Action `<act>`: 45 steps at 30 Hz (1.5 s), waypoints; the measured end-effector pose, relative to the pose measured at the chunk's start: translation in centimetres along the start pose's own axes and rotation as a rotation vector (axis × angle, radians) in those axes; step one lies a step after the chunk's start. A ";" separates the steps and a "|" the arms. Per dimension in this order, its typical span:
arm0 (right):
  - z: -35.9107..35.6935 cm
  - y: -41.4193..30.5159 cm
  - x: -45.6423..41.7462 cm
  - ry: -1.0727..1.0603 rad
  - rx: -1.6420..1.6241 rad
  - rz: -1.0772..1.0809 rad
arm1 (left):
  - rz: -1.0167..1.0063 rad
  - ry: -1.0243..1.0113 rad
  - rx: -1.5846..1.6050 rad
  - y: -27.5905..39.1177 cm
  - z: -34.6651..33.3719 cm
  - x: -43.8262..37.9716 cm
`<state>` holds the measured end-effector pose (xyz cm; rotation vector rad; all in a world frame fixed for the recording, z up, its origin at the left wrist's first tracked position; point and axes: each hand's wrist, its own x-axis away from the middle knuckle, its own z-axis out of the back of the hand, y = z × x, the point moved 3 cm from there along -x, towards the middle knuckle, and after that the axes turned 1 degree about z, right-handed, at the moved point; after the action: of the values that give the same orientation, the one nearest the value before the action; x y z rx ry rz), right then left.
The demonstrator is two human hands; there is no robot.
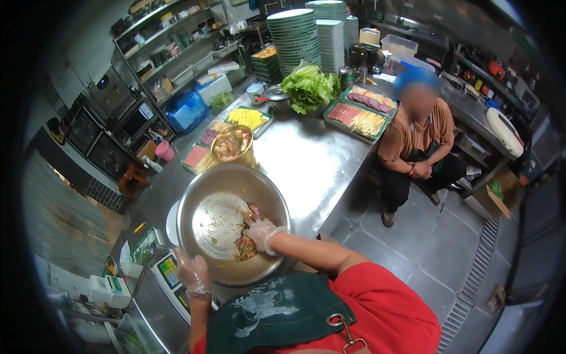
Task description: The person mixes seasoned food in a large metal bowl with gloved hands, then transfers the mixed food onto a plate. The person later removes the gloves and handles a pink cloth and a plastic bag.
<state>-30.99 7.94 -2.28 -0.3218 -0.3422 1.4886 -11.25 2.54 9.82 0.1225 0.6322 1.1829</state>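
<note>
A large stainless steel mixing bowl (208,186) stands before me, its inside smeared with sauce. My left hand (193,271), in a clear plastic glove, grips the bowl's rim at the near left. Inside the bowl, my gloved right hand (261,232) touches dark, sauced pieces of food (246,248) along the right wall. Some of its fingertips are hidden among the food, so their grip is unclear. Just beyond the bowl sits a gold-coloured pot (243,157) filled with mixed raw-looking pieces.
A digital scale (170,274) stands at lower left. Trays of sliced meat (194,158), yellow pieces (247,117) and strips (367,122) lie on the steel table (305,163). Lettuce (311,86) and stacked green trays (294,42) stand farther back. A person (415,137) sits low at right.
</note>
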 end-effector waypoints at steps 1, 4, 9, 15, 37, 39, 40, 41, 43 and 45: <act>0.0 0.0 0.0 0.013 -0.007 0.005 | -0.003 0.016 -0.004 -0.3 -0.1 0.0; 0.1 0.0 0.1 -0.020 -0.051 0.013 | -0.002 0.041 -0.007 -1.2 -0.8 0.0; 0.4 -0.2 0.2 0.010 -0.008 0.013 | 0.022 0.038 0.001 -1.0 -0.8 0.2; -0.2 0.7 -0.3 -0.019 -0.051 0.005 | 0.004 -0.008 0.065 -0.3 -0.5 0.4; -0.5 0.1 -1.2 -0.038 -0.033 -0.013 | 0.067 -0.003 0.047 -0.9 -0.3 0.3; 0.1 -0.2 -0.7 -0.044 -0.027 -0.008 | 0.081 -0.016 0.056 -0.3 0.3 0.6; 0.3 -0.4 -0.4 -0.050 -0.025 -0.006 | 0.091 -0.024 0.060 -0.2 0.4 0.7; 0.1 -0.3 -0.5 -0.029 -0.041 -0.007 | 0.084 -0.018 0.077 -0.3 0.3 0.6; -0.4 -0.2 -0.7 0.011 -0.078 -0.012 | 0.071 -0.008 0.107 -0.7 0.0 0.5; -0.7 0.0 -0.8 0.035 -0.079 0.000 | 0.048 0.004 0.107 -1.0 -0.2 0.4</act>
<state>-30.72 7.12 -2.91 -0.4101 -0.3737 1.4707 -10.42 2.40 9.07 0.2269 0.6997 1.1959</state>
